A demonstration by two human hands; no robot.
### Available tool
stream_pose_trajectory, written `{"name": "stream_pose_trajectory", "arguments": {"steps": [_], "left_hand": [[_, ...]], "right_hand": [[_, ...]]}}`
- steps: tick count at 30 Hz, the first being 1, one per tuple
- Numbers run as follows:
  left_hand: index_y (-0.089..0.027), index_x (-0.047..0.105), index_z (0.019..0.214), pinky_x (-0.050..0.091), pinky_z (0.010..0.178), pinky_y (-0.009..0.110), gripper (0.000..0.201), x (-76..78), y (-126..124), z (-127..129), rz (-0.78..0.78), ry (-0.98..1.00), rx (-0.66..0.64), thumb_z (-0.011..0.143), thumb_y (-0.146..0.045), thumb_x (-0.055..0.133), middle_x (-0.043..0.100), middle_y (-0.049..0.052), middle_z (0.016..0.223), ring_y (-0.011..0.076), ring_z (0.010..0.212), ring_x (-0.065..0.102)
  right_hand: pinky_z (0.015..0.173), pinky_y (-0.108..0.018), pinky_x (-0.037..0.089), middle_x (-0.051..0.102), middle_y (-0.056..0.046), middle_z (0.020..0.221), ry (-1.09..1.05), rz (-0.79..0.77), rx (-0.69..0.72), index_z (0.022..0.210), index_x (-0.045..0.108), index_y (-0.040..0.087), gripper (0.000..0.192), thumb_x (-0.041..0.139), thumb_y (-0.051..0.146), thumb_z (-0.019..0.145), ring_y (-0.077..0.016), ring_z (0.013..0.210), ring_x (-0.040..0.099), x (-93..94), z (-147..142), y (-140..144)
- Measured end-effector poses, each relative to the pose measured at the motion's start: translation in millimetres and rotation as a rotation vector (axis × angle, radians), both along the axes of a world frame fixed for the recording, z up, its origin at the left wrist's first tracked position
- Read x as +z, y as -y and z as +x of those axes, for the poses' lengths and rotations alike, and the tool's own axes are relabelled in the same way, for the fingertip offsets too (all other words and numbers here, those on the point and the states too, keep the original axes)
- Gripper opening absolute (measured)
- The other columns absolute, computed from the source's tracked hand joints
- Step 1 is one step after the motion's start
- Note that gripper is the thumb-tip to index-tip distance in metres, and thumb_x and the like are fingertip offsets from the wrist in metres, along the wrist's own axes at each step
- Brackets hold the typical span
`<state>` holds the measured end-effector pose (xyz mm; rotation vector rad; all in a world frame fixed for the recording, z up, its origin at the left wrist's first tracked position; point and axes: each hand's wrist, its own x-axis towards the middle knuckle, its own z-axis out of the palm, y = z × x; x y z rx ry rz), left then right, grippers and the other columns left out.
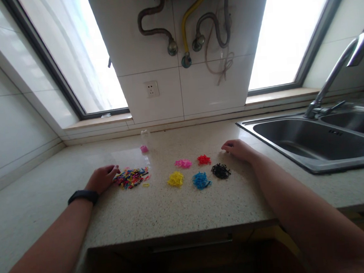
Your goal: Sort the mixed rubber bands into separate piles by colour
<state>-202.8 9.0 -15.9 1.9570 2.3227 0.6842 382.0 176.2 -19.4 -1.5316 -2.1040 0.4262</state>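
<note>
Two bare hands rest on a speckled countertop point(187, 203). The left hand point(102, 179), with a dark band point(83, 196) at the wrist, lies with its fingers loosely curled and their tips against the near-left edge of a mixed-colour heap of small elastic bands point(131, 177); whether any band is pinched between the fingers cannot be told. The right hand point(238, 148) lies palm down with fingers relaxed and slightly bent, holding nothing.

Five sorted piles lie between the two sets of fingertips. Just beside the right fingertips, toward the left hand, is the red pile point(204, 159); the pink pile point(183, 163) follows it further leftward. Nearer the person than the right fingertips sits the black pile point(220, 171), then the blue pile point(201, 180) and the yellow pile point(175, 179), the last being the sorted pile closest to the mixed heap. All five are apart from one another and untouched by either hand.

Beyond the left fingertips, toward the wall, stands a clear container point(145, 141) with something pink at its base. A steel sink point(314, 140) with a faucet point(337, 71) lies well to the outer side of the right hand.
</note>
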Motion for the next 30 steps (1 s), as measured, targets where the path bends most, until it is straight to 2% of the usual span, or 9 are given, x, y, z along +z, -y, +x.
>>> {"name": "stream_pose_trajectory", "arguments": {"steps": [9,30], "left_hand": [[-0.019,0.074,0.083,0.039,0.059,0.027,0.052,-1.2,-0.5,-1.9,0.013,-0.003,-0.027,0.088,-0.056,0.039,0.07,0.003,0.067,0.0201,0.061,0.06],[-0.02,0.073,0.084,0.042,0.063,0.027,0.049,-5.0,-3.5,-6.7,-0.008,-0.002,-0.034,0.089,-0.055,0.039,0.071,0.003,0.07,0.021,0.065,0.062]], "right_hand": [[0.068,-0.028,0.046,0.076,-0.005,0.09,0.118,0.024,-0.003,0.091,0.077,0.024,0.025,0.057,0.039,0.085,-0.02,0.078,0.066,1.2,-5.3,5.9],[0.07,-0.028,0.047,0.076,-0.006,0.093,0.122,0.021,0.008,0.092,0.077,0.023,0.025,0.057,0.039,0.086,-0.0199,0.079,0.066,1.5,-5.6,5.9]]}}
